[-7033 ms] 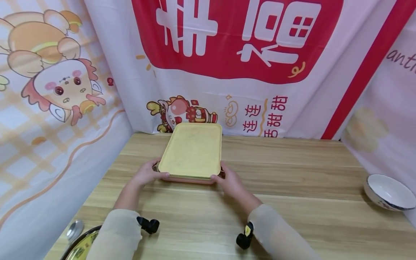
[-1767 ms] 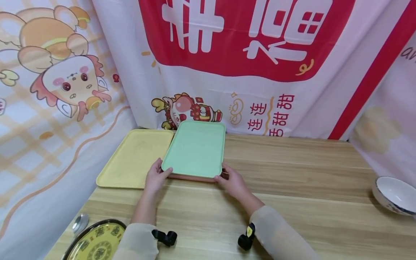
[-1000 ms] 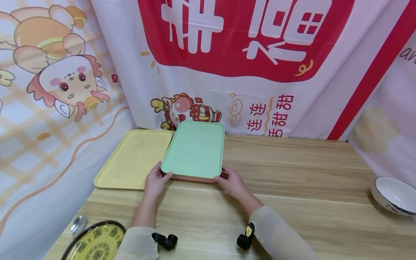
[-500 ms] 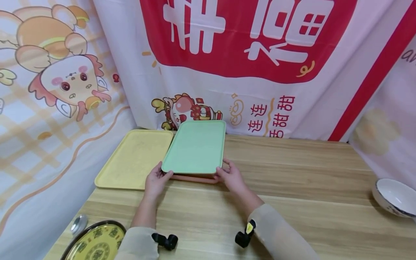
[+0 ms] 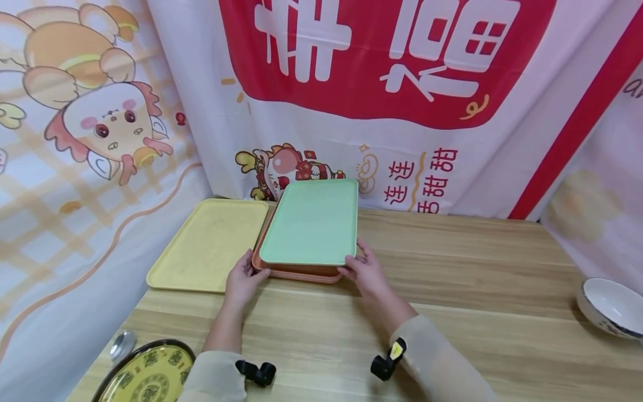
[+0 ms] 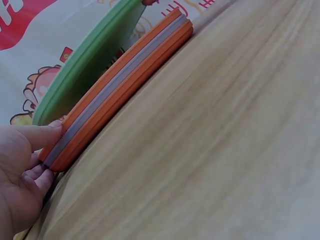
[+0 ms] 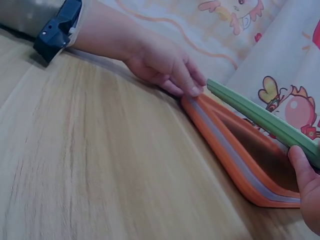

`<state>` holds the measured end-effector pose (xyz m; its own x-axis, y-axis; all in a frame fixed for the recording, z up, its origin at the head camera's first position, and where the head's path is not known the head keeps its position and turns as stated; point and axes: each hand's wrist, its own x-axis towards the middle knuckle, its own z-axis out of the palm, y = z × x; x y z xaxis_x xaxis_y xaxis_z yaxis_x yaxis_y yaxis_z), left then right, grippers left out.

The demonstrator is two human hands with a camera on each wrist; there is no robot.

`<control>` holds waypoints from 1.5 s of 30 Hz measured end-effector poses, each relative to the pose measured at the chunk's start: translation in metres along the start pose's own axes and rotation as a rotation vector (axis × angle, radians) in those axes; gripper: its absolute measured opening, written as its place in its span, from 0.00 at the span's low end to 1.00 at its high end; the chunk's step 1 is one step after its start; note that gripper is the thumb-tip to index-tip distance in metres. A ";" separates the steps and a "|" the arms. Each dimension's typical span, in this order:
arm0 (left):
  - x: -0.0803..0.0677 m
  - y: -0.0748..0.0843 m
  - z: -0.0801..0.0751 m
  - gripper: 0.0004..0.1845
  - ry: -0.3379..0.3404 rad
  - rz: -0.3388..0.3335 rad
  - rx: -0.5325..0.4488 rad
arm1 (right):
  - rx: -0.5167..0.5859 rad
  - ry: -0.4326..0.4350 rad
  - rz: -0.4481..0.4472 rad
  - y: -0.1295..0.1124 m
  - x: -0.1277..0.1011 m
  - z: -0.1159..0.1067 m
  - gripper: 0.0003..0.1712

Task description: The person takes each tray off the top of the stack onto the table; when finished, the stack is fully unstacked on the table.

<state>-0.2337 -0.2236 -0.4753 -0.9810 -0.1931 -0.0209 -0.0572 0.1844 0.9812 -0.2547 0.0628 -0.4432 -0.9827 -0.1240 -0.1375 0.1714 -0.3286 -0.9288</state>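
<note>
My right grip (image 5: 368,274) pinches green tray (image 5: 311,223) ahead of it, near edge raised off orange stack (image 6: 117,86); left grip (image 5: 243,282) pinches that stack, probably steadying it.

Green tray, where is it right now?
In the head view, the green tray is near the middle, right of the yellow tray, its near edge held above the orange-rimmed stack by the right hand.

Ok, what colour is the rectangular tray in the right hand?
Pale green; the rectangular tray shows best in the head view.
</note>
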 end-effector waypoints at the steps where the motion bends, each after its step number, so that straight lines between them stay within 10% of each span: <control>1: 0.000 0.000 0.000 0.44 0.001 0.002 0.005 | 0.003 -0.003 -0.010 -0.003 -0.001 -0.002 0.39; 18: -0.001 -0.002 0.001 0.41 0.066 0.029 0.090 | 0.017 -0.065 -0.100 -0.056 -0.029 -0.083 0.33; 37: -0.002 -0.001 0.000 0.40 0.035 -0.002 0.125 | 0.082 -0.156 -0.167 -0.054 -0.055 -0.172 0.24; 45: -0.002 -0.003 0.002 0.41 0.033 -0.005 0.099 | -0.044 -0.099 -0.096 -0.050 -0.054 -0.188 0.40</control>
<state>-0.2317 -0.2214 -0.4788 -0.9740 -0.2260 -0.0174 -0.0815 0.2777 0.9572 -0.2235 0.2623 -0.4544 -0.9823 -0.1869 -0.0151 0.0720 -0.3019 -0.9506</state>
